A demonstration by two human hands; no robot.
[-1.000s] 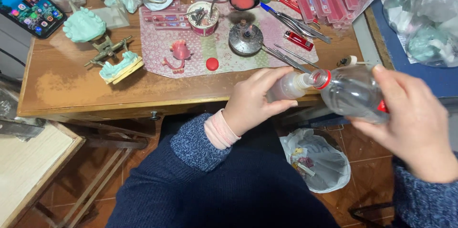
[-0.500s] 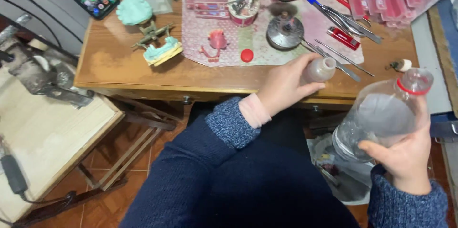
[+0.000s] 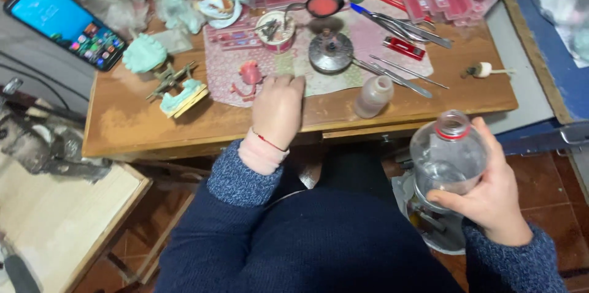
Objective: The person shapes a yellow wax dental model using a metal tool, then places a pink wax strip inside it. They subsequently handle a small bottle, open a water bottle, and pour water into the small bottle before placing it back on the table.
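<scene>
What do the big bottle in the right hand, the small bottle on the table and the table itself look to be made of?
Big bottle: clear, glossy plastic by its look; you see through it, and it has a red neck ring. Small bottle: cloudy, matte plastic, probably; only half see-through. Table: wood with a worn varnish; brown grain, pale scuffed patches.

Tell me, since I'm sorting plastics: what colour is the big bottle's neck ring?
Red, on the clear bottle; head view.

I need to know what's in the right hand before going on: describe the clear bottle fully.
The clear bottle looks like thin transparent plastic, rounded in the body, with a red ring at the neck and no cap on its open mouth. It seems to hold a little clear liquid. The right hand holds it about upright, off the wooden table, over the lap. Nothing else touches it.
</scene>
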